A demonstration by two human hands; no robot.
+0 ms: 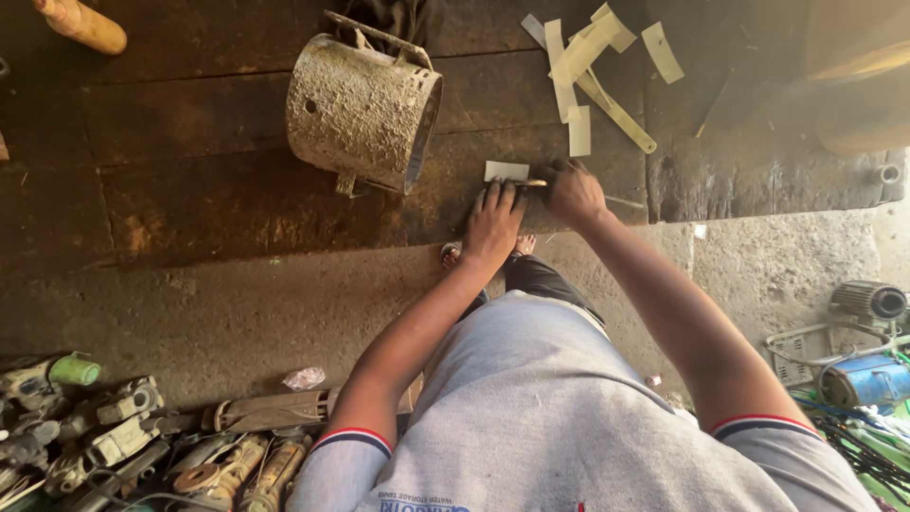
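Hands (531, 204) pin pale strip (506, 171) — long axis left-right.

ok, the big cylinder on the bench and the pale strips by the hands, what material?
Cylinder: looks like metal, a dull grey crusted shell with slots along its rim and welded-looking lugs. Strips: thin cream sheet, perhaps insulating paper or card; flat, some bent. The small piece by the left hand looks the same.

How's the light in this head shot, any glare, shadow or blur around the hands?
Head view: warm, soft light, no hard glare; the dark wooden workbench sits in dim shade; the left hand and right hand are fairly sharp over the small pale paper strip; frame edges bend slightly, wide-angle.
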